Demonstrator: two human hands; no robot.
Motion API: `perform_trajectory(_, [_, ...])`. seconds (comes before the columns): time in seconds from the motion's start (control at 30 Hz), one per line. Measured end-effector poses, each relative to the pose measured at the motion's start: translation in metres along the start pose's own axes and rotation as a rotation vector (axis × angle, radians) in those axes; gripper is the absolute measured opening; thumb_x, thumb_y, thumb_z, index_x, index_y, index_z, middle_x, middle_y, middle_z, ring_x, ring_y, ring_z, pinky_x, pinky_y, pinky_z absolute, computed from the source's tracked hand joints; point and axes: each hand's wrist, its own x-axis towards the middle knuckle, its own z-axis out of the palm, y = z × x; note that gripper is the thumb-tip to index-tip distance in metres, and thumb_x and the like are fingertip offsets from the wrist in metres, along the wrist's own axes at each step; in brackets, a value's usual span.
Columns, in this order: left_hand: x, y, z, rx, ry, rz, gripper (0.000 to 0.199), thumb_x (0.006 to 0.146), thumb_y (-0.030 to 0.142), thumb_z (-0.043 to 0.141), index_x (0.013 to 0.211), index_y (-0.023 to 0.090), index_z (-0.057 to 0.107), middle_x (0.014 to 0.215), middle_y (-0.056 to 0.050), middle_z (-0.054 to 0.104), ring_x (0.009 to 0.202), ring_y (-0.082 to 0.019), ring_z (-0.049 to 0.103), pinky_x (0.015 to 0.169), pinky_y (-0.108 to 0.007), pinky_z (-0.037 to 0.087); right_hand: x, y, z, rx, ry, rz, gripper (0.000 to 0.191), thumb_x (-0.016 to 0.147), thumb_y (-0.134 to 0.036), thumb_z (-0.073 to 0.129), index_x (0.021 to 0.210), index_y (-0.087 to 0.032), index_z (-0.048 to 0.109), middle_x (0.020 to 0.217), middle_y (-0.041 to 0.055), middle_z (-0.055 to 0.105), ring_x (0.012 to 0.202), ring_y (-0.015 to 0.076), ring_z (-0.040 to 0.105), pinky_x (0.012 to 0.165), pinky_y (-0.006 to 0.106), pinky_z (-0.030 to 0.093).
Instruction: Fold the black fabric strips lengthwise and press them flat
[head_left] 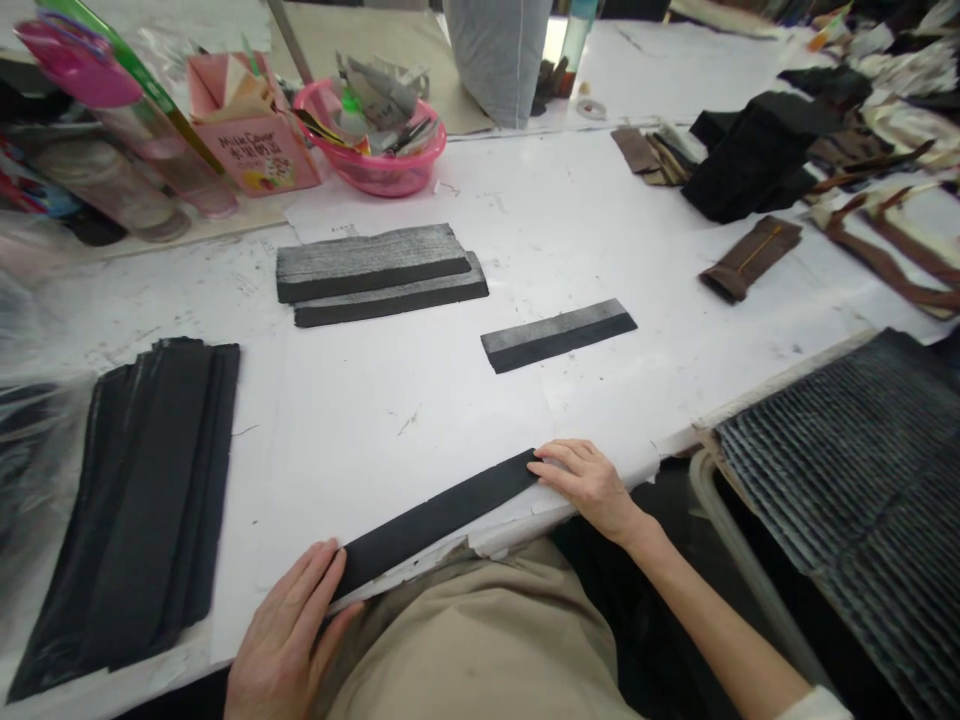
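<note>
While a broad white-topped work table (pixel 322 420) fills most of the view, a pile of long, flat black strips (pixel 150 490) lies at its left. Farther back rest two overlapping grey rectangular pieces with black borders (pixel 375 265). One long, narrow, matte black strip (pixel 442 520) slants along the table's near edge, stretched between two bare hands: the left hand (pixel 281 640) grasps its left end, and the right hand (pixel 589 485) pinches its right end. Beyond it lies a short grey-and-black strip (pixel 559 337).
</note>
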Motion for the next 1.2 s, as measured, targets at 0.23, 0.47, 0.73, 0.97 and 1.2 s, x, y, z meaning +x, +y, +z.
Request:
perform_trajectory(0.23, [0.011, -0.023, -0.014, 0.029, -0.046, 0.192, 0.052, 0.086, 0.03, 0.06, 0.135, 0.025, 0.046, 0.132, -0.006, 0.055, 0.118, -0.025, 0.054, 0.101, -0.039, 0.047, 0.019, -0.008, 0.002, 0.314, 0.179, 0.19, 0.016, 0.095, -0.021, 0.043, 0.089, -0.021, 0.058, 0.097, 0.006, 0.062, 0.092, 0.0171, 0.059, 0.082, 0.032, 0.049])
perform_trajectory(0.47, [0.022, -0.023, -0.028, -0.086, 0.003, 0.145, 0.025, 0.089, 0.032, 0.054, 0.108, 0.023, 0.064, 0.104, -0.002, 0.07, 0.092, -0.018, 0.068, 0.082, -0.024, 0.055, 0.038, -0.01, -0.015, 0.476, 0.254, 0.487, 0.026, 0.093, -0.04, 0.047, 0.075, -0.021, 0.052, 0.063, -0.0033, 0.051, 0.057, 0.0124, 0.049, 0.055, 0.024, 0.04])
perform_trajectory(0.73, [0.071, -0.027, -0.028, -0.088, -0.122, -0.351, 0.036, 0.086, 0.054, 0.05, 0.09, 0.021, 0.065, 0.071, 0.001, 0.066, 0.063, -0.015, 0.063, 0.057, -0.022, 0.05, 0.041, 0.003, 0.003, 0.159, 0.17, 0.55, 0.03, 0.093, -0.044, 0.045, 0.074, -0.022, 0.051, 0.061, -0.0032, 0.053, 0.054, 0.0143, 0.05, 0.052, 0.027, 0.035])
perform_trajectory(0.97, [0.073, 0.012, 0.001, 0.115, 0.121, -0.097, 0.038, 0.089, 0.024, 0.053, 0.126, 0.018, 0.052, 0.13, -0.013, 0.053, 0.123, -0.028, 0.047, 0.103, -0.047, 0.04, 0.036, -0.009, 0.014, -0.199, 0.306, 0.464, 0.023, 0.095, -0.037, 0.043, 0.097, -0.02, 0.06, 0.099, 0.0101, 0.061, 0.092, 0.0257, 0.055, 0.075, 0.038, 0.043])
perform_trajectory(1.2, [0.069, 0.034, 0.027, -0.019, 0.066, 0.019, 0.04, 0.089, 0.013, 0.051, 0.128, 0.022, 0.052, 0.129, -0.009, 0.056, 0.12, -0.025, 0.051, 0.101, -0.045, 0.045, 0.025, 0.004, 0.007, 0.254, 0.354, 0.547, 0.024, 0.096, -0.033, 0.042, 0.094, -0.022, 0.064, 0.097, 0.0061, 0.063, 0.096, 0.0209, 0.058, 0.087, 0.037, 0.047])
